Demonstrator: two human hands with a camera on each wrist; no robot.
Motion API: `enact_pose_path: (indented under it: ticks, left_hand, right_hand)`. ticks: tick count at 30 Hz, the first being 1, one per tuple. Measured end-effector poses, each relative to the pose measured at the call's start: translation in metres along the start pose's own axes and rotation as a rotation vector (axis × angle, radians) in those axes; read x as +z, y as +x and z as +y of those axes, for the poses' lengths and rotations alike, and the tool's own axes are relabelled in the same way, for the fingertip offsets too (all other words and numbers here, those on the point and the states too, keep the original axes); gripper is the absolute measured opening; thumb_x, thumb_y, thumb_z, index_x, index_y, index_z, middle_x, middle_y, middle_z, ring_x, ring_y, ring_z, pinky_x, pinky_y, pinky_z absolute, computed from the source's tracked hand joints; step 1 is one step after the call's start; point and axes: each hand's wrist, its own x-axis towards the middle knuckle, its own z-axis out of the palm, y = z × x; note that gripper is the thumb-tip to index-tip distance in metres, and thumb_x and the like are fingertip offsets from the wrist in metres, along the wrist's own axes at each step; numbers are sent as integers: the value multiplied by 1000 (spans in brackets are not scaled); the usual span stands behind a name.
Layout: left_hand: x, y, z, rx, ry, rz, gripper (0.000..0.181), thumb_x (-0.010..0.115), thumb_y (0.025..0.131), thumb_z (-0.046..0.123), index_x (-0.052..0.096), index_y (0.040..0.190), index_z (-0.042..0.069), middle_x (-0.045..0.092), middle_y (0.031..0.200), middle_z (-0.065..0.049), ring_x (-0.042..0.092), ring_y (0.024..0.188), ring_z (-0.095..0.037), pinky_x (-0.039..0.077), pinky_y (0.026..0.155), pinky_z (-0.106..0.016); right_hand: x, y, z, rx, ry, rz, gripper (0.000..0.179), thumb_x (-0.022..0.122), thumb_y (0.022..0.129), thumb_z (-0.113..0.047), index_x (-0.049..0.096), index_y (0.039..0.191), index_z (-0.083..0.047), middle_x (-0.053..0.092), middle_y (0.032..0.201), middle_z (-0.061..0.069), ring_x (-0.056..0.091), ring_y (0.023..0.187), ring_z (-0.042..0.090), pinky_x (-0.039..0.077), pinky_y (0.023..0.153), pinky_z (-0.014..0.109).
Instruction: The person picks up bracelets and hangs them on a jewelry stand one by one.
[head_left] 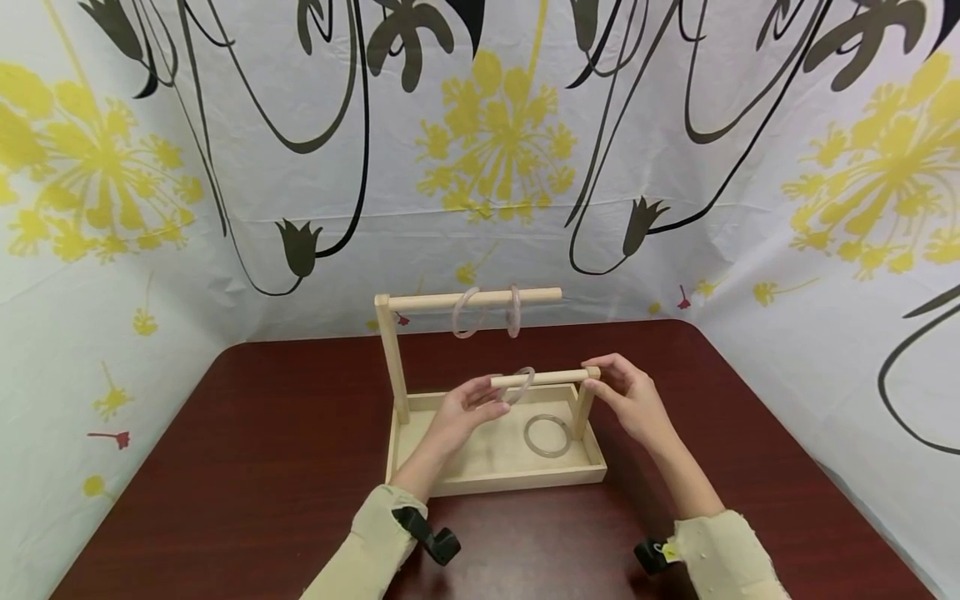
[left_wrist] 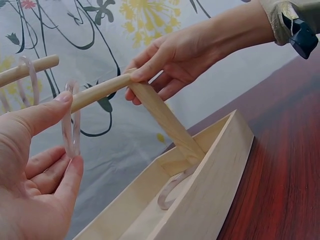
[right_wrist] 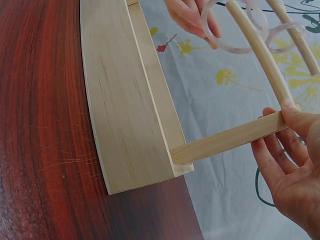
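Observation:
A light wooden stand has two rods at different heights, the taller rod [head_left: 420,302] at the back and the shorter rod [head_left: 558,377] in front. Near the shorter rod's free end, a pale translucent bangle [left_wrist: 70,120] encircles it. My left hand [head_left: 462,410] pinches this bangle between thumb and fingers. At the other end, my right hand [head_left: 630,393] grips the top of the short post [right_wrist: 230,136] where the rod joins it. Two more bangles hang on the taller rod, a left bangle [head_left: 456,321] and a right bangle [head_left: 514,312].
Another bangle [head_left: 527,442] lies in the stand's shallow tray [head_left: 517,482], near the short post's foot. The stand rests on a dark red-brown table [head_left: 300,467]. A white patterned cloth [head_left: 450,250] hangs behind and at both sides.

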Motion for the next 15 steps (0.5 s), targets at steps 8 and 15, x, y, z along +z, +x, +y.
enact_pose_path:
  ticks: [8, 15]
  left_hand:
    - [9, 6, -2, 11, 14, -15, 53, 71, 91, 9, 52, 139, -2, 59, 138, -24, 54, 134, -35, 45, 110, -40]
    - [18, 9, -2, 38, 7, -26, 48, 71, 91, 7, 55, 136, -1, 59, 136, -26, 54, 132, -34, 47, 108, -38]
  right_hand:
    - [0, 0, 3, -1, -12, 6, 28, 66, 96, -14, 63, 120, 0, 71, 111, 7, 64, 91, -1, 51, 77, 15]
    - [0, 1, 2, -4, -15, 4, 28, 66, 96, -14, 63, 120, 0, 72, 111, 7, 64, 93, -3, 50, 79, 14]
